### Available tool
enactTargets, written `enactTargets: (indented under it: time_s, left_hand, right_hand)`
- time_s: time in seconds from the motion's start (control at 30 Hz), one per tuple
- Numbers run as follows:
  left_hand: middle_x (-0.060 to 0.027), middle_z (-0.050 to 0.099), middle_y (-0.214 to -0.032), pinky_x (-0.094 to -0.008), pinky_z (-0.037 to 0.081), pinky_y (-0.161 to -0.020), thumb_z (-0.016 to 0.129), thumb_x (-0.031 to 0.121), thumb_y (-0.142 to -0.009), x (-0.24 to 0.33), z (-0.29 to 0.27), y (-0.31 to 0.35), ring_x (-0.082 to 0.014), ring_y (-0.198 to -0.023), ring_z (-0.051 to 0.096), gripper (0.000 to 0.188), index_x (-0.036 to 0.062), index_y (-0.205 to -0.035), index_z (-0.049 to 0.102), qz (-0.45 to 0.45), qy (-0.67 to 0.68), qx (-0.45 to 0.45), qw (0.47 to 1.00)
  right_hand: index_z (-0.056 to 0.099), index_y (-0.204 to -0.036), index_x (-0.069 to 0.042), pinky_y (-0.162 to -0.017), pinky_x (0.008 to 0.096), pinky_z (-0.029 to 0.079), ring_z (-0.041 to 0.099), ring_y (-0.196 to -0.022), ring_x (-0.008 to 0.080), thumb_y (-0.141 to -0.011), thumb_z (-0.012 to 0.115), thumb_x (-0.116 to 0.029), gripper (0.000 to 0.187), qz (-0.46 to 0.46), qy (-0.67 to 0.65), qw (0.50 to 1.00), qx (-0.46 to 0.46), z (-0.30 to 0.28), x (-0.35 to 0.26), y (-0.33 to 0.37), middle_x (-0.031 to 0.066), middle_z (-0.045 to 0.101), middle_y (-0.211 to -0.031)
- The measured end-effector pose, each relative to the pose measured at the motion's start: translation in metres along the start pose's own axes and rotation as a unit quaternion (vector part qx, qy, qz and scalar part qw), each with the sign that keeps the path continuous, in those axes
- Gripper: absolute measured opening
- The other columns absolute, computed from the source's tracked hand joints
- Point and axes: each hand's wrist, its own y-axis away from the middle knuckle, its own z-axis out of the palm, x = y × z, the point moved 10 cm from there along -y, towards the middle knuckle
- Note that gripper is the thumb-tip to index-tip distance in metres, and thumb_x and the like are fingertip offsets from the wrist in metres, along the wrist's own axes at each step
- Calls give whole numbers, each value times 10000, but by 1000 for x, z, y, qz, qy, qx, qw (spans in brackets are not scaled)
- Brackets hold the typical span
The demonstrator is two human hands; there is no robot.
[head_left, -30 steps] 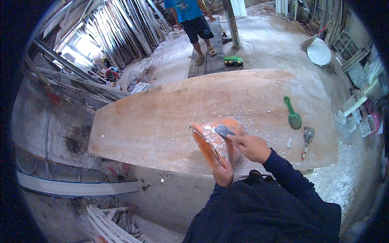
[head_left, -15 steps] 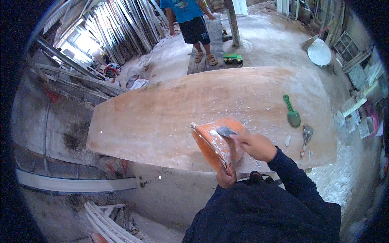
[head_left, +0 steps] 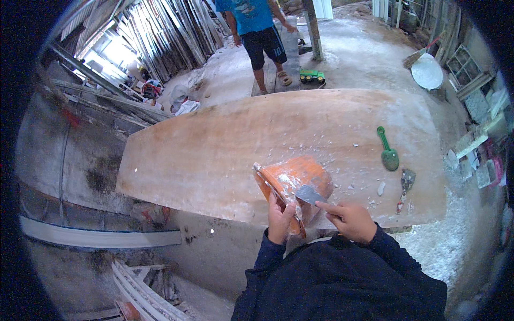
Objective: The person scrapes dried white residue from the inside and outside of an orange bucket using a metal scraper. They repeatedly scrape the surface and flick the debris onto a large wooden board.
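Observation:
An orange bucket (head_left: pixel 300 172), smeared with white residue, lies tipped on its side on the wooden board (head_left: pixel 198 155), its mouth facing left. My left hand (head_left: pixel 279 219) is closed on the near part of its rim. In my right hand (head_left: pixel 350 220) is a putty knife (head_left: pixel 308 193), its flat grey blade laid against the bucket's outer wall. Whitish flakes lie around the bucket. To its right, a green toy shovel (head_left: pixel 389 158) and a second, dirty scraper (head_left: pixel 407 182) rest on the board, with a white chip (head_left: pixel 381 188) beside them.
Beyond the board a person in a blue shirt (head_left: pixel 252 18) stands near a green toy truck (head_left: pixel 312 76) and a post (head_left: pixel 312 32). A white basin (head_left: pixel 427 72) and a broom are at the far right. White stacked frames (head_left: pixel 142 289) stand at lower left.
My left hand has shifted its hold up along the bucket's rim. The putty knife has moved down the outer wall toward me. The person opposite has stepped with one foot.

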Motion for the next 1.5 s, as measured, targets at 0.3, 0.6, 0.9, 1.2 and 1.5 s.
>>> enactTargets:
  time_s: [0.3, 0.6, 0.9, 1.2, 1.5]
  left_hand:
    - [-87, 538, -1048, -289, 454, -818, 541, 75, -786, -23, 6, 26, -169, -933, 548, 637, 0, -1357, 270, -62, -88, 26, 994]
    - [-71, 489, -1211, -307, 453, -848, 617, 221, -781, -17, 5, 22, -181, -1019, 549, 689, 55, -1355, 276, 20, 110, -7, 994]
    - [-103, 518, -1140, -331, 438, -884, 643, 243, -747, -16, -13, -19, -191, -981, 556, 645, -28, -1252, 347, -26, 53, 22, 998]
    - [-95, 561, -1055, -317, 452, -836, 638, 140, -752, -49, -27, 2, -174, -944, 565, 530, 14, -1213, 408, -136, -23, -6, 990]
    - [-90, 581, -1023, -292, 462, -767, 535, 69, -812, -38, -17, -3, -166, -874, 569, 437, 1, -1227, 414, -29, -208, 62, 976]
  right_hand:
    - [538, -1236, -267, -627, 430, 466, 598, -715, 356, -874, 492, -216, 369, 7, -6, 1000, 23, 2, -1, -29, 180, 614, -792]
    - [523, -1246, -252, -618, 446, 465, 588, -699, 370, -884, 484, -249, 363, -23, -31, 999, 28, 9, 4, -38, 164, 597, -759]
    - [525, -1256, -271, -596, 408, 436, 559, -642, 309, -862, 543, -202, 400, -20, 16, 1000, -7, -2, 8, -5, 143, 541, -697]
    - [507, -1254, -331, -507, 408, 449, 560, -572, 301, -851, 554, -245, 414, -1, 42, 995, 93, 15, 37, 8, 111, 538, -690]
    - [467, -1288, -343, -467, 394, 455, 560, -544, 293, -831, 581, -240, 482, -1, 49, 988, 145, 39, 53, 10, 98, 532, -685]
